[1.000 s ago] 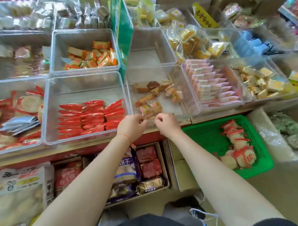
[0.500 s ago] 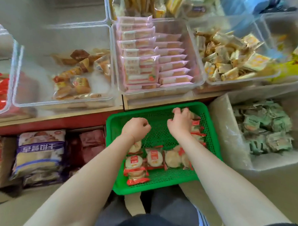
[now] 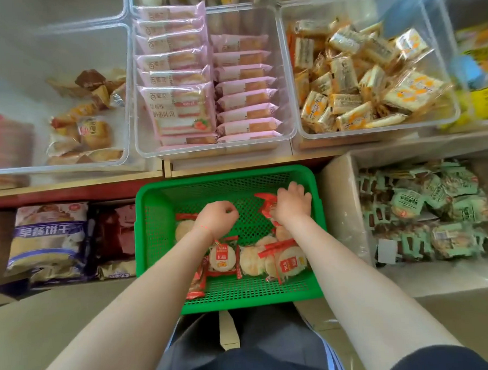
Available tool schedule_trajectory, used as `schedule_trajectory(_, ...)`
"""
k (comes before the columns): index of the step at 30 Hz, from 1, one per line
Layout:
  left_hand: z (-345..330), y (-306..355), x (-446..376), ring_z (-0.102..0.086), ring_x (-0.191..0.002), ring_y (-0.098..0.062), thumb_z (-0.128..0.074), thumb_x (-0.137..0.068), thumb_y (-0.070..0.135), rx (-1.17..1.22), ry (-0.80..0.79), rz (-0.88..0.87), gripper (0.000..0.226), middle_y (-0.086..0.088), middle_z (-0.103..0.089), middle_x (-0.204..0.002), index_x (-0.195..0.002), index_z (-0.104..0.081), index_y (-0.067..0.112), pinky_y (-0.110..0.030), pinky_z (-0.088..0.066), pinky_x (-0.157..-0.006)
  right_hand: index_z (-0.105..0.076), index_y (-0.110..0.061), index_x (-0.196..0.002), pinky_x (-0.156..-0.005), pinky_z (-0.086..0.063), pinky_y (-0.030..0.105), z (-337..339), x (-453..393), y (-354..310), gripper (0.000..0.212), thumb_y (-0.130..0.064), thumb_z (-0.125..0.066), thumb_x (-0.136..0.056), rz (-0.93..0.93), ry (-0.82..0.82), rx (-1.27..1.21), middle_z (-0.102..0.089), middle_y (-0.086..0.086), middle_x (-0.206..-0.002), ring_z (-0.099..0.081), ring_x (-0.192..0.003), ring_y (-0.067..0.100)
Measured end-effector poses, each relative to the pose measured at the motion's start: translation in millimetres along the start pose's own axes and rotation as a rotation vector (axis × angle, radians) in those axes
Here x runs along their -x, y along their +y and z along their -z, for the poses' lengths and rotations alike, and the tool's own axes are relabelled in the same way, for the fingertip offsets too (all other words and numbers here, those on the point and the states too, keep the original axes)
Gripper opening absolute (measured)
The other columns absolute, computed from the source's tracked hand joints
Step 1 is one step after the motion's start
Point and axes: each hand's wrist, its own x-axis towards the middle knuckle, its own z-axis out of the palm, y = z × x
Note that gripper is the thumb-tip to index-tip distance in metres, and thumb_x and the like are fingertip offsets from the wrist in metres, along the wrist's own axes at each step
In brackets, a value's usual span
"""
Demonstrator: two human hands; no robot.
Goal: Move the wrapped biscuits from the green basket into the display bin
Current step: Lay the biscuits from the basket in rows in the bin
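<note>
**Both hands down in the green basket**

Closest to the camera, the green perforated plastic basket [image 3: 158, 244] sits in front of the person's knees. Round wrapped biscuits in clear packs with red ends [image 3: 285, 260] lie mostly along its near half, a few more up the right side.

The left hand [image 3: 217, 218] is over the middle of the basket, fingers curled in loosely; can't tell if it's actually got hold of anything. One biscuit pack peeks out just left of the wrist. The right hand [image 3: 292, 203] is near the far right corner, fingers bent down onto a red-ended biscuit pack [image 3: 266, 203], looks like it's gripping it.

Right of the basket, a box of green-wrapped snacks [image 3: 423, 213]. Left, dark bags on a low shelf.

Further back, clear plastic bins: pink-wrapped cake slices [image 3: 205, 83] in neat rows, yellow-wrapped pieces [image 3: 364, 79] on the right, and a half-empty clear bin with brownish wrapped pastries [image 3: 86, 119] on the left.
</note>
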Motion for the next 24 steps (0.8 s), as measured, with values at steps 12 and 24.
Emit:
schedule_trajectory(12, -14.8, 13.9, 8.1, -0.062, -0.094, -0.017, -0.058, -0.092, 0.036, 0.64, -0.029, 0.214, 0.041, -0.004, -0.062, -0.117, -0.127, -0.055, 0.017, -0.035, -0.053, -0.075, -0.052, -0.022, -0.131, -0.09, -0.05, 0.034, 18.3, 23.7, -7.2, 0.057, -0.044, -0.072, -0.082, 0.085, -0.041, -0.805, -0.063, -0.002, -0.12, -0.06, -0.112, 0.022)
schedule_trajectory(24, -6.0, 3.1, 20.7, -0.07, -0.087, -0.027, -0.068, -0.088, 0.028, 1.198, -0.068, 0.193, 0.04, -0.014, -0.071, -0.105, -0.122, -0.06, 0.008, -0.042, -0.056, -0.083, -0.062, -0.022, -0.115, -0.091, -0.047, 0.031, 43.9, 28.3, -7.1, 0.024, -0.036, -0.059, -0.096, 0.066, -0.243, -1.248, -0.066, 0.003, -0.126, -0.063, -0.107, 0.016)
